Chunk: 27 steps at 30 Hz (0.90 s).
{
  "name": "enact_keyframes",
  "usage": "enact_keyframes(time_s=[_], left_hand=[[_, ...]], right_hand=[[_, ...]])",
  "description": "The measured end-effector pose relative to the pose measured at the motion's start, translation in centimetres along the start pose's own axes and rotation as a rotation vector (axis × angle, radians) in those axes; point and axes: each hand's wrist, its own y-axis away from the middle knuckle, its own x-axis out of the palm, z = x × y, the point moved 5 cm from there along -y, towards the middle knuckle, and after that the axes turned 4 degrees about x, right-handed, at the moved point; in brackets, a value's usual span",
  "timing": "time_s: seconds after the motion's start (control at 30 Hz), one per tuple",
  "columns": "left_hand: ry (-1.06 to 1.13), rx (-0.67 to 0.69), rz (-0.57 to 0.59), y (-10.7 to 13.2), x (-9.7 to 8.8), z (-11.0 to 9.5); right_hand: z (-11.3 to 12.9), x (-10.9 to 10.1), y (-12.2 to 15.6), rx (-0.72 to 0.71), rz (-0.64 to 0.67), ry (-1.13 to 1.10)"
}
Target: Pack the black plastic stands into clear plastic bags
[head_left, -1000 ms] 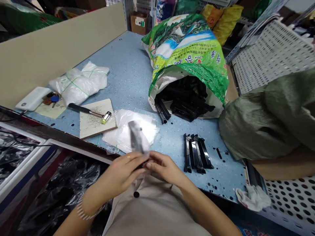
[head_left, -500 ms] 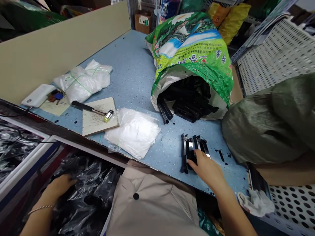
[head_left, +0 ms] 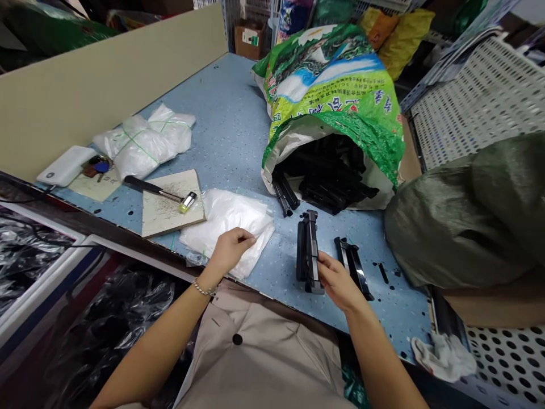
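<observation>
Long black plastic parts (head_left: 311, 250), right of the flat, translucent plastic bags (head_left: 221, 213): right hand (head_left: 334, 278) grips them; left hand (head_left: 233, 247) narrowed at the bags, hold unclear. Single-layer pinch advised.

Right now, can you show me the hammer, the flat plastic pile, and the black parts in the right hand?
Hammer (head_left: 152, 188): head view, on its handle.
Flat plastic pile (head_left: 232, 211): head view, on its top surface.
Black parts (head_left: 312, 245): head view, middle of one part.

A hammer (head_left: 155, 190) lies on a stained board (head_left: 164, 218), and keys (head_left: 101, 167) sit beside a white device (head_left: 66, 166).
</observation>
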Motion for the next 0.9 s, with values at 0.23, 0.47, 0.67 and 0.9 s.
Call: enact_keyframes(time_s=[0.23,0.47,0.67,0.9], left_hand=[[0.575,-0.325,-0.013,0.0,-1.1,1.5],[0.756,-0.378,-0.123,0.8,-1.7,1.4],[0.819,-0.334,-0.213,1.0,-4.6,1.0],[0.394,-0.110,-0.316,1.2,-5.3,1.1]], right_hand=[[2.1,7.4,-3.1,0.077,0.263,-0.372],[2.0,10.4,-6.6,0.062,0.274,-0.358],[1.1,7.3,-7.1,-0.011,0.029,-0.216],[1.7,5.5,-2.8,-0.020,0.099,-0.311]])
